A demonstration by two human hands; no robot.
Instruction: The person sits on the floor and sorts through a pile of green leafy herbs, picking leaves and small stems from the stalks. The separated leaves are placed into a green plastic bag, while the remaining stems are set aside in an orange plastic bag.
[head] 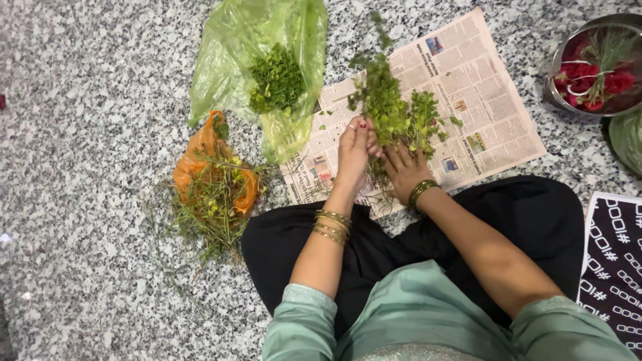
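Observation:
I sit on a speckled granite floor with a bunch of green leafy herbs held upright over a spread newspaper. My left hand pinches stems at the bunch's lower left, fingers closed on them. My right hand grips the base of the bunch from beneath, palm up. Both wrists wear gold bangles. A pile of plucked green leaves lies on a light green plastic bag to the upper left.
An orange plastic bag with discarded stems and yellow bits lies at the left. A steel bowl holding red flowers and green stalks stands at the upper right. A dark patterned cloth lies at the right edge.

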